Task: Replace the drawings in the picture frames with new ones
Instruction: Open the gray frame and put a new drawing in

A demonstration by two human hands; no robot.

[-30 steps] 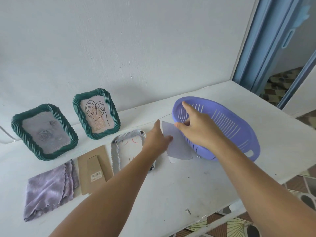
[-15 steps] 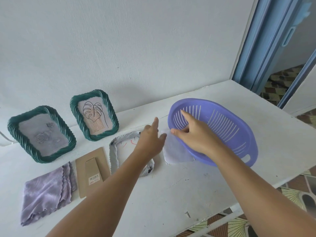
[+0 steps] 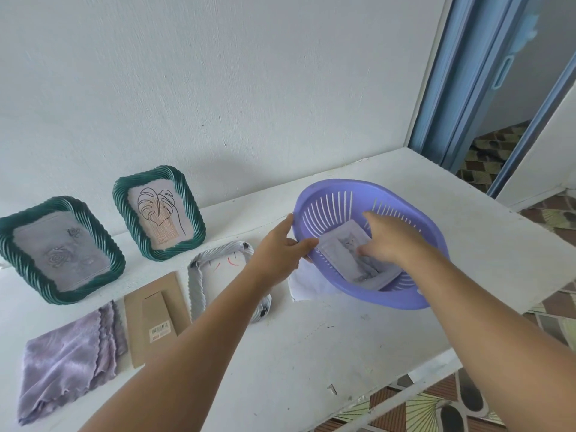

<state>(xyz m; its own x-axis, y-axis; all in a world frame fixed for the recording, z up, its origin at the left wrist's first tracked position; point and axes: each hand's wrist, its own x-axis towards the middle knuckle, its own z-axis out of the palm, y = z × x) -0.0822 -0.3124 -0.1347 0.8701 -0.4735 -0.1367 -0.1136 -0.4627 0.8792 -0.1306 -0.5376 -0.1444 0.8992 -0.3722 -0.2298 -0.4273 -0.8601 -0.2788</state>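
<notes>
I am looking down at a white table (image 3: 280, 353) against a pale wall, with a blue door standing off to the right. By my reading the job is sitting somewhere in the middle: two green frames (image 3: 59, 249) (image 3: 159, 212) are standing against the wall with drawings in them, though I cannot tell whether those are old or new. A third, grey frame (image 3: 215, 275) is lying flat with its cardboard back (image 3: 156, 316) off beside it, a drawing with red marks showing in it, so this one is the frame in hand. A purple cloth (image 3: 68, 363) is lying at the near left.

My left hand (image 3: 279, 254) is pinching the near rim of the basket (image 3: 414, 226), thumb and fingers closed on the plastic and tipping it toward me. My right hand (image 3: 389, 241) is reaching inside, fingers spread and resting flat on the stack of pictures (image 3: 346, 247), a grey cat topmost; nothing is gripped yet. A loose white sheet (image 3: 308, 285) is poking out from under the basket.
</notes>
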